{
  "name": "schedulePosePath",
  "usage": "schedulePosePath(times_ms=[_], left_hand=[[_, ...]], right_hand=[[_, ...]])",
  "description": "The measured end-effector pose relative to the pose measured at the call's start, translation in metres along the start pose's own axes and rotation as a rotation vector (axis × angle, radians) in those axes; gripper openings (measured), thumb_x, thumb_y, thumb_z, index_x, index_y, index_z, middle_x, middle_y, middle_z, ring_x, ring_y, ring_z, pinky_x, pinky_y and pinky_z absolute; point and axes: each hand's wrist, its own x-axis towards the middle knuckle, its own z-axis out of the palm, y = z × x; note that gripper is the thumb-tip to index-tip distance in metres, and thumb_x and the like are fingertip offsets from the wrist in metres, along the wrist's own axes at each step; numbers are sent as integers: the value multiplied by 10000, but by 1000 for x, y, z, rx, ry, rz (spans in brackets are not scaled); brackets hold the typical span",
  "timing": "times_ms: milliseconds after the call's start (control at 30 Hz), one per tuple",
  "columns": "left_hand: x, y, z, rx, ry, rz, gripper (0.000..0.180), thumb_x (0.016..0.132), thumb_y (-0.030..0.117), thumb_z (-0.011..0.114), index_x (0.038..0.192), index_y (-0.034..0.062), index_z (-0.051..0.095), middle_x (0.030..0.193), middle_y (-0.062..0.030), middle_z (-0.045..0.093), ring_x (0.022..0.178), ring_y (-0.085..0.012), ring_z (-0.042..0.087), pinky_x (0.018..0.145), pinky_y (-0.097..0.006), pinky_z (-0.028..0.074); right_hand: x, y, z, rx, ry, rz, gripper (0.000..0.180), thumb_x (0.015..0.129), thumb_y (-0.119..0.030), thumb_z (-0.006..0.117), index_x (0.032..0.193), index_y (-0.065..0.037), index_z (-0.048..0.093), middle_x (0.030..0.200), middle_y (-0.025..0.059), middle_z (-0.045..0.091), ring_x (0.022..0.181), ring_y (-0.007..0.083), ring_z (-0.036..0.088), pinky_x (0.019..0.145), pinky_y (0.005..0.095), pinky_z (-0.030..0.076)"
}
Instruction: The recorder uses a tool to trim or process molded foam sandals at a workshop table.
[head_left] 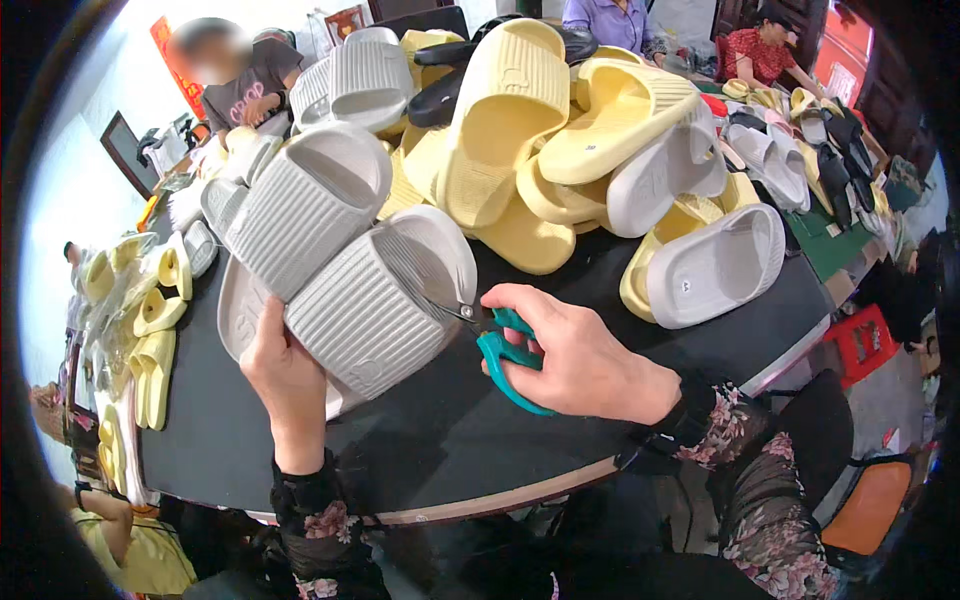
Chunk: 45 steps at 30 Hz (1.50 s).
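Black table (430,460): largest item, pale strip along its near edge; the landmark for what follows is the grey slipper (370,310) held above its near part. Person in a dark shirt (245,95): well beyond the grey slipper, to its left. Heap of slippers (620,110), yellow, grey and some black: beyond and right of the grey slipper. Orange seat (868,505): well to its right and nearer the wearer. Red stool (862,345): also well to its right. Second grey slipper (300,205), same ribbed strap: against its far-left side, touching. Right hand (600,365): just right of the grey slipper, curled closed round the handles of the scissors, fingers bent into the loops. Left hand (285,375): at its near-left side, partly closed, thumb on the ribbed strap, other fingers mostly hidden; it has hold of the grey slipper, whether also of the second cannot be told. Scissors (505,352), teal handles: blades reach left to the grey slipper's open strap edge; gap between blades and actual contact unclear
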Motion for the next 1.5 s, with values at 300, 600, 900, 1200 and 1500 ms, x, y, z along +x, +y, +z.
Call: schedulePosePath(times_ms=[300, 600, 900, 1200, 1500], left_hand=[[-4, -8, -7, 23, 68, 15, 322, 783, -31, 573, 1100, -11, 623, 797, -147, 679, 728, -114, 636, 669, -254, 475], [-6, -8, -8, 23, 38, 40, 307, 775, -30, 631, 1082, -23, 623, 743, -148, 649, 665, -146, 630, 632, -251, 477], [-7, -10, -1, 99, -13, 189, 309, 755, -63, 592, 1061, -29, 623, 802, -189, 643, 706, -298, 650, 649, -309, 492], [-6, -11, -3, 82, -61, 239, 314, 757, -68, 567, 1064, -46, 629, 806, -194, 654, 688, -198, 653, 652, -263, 475], [-2, -5, -7, 81, -220, 400, 267, 664, -136, 541, 891, -28, 628, 643, -141, 539, 573, -313, 522, 536, -358, 408]], right_hand=[[-5, -2, 7, -25, -51, -30, 445, 747, -85, 687, 1133, -13, 477, 933, 165, 597, 763, 276, 653, 662, 362, 540], [-8, 0, 7, -7, -67, -27, 432, 760, -93, 678, 1128, -8, 467, 920, 179, 591, 759, 296, 648, 659, 370, 537], [-8, 2, 7, 17, -78, -9, 454, 781, -98, 675, 1157, -7, 438, 966, 202, 600, 787, 318, 660, 666, 390, 546], [-9, 4, 10, 71, -37, -4, 428, 795, -84, 665, 1152, -5, 443, 969, 215, 602, 804, 341, 654, 694, 380, 553], [-3, 5, -1, 118, 118, 39, 413, 774, -96, 670, 1130, -26, 475, 895, 165, 586, 746, 281, 627, 654, 366, 512]])
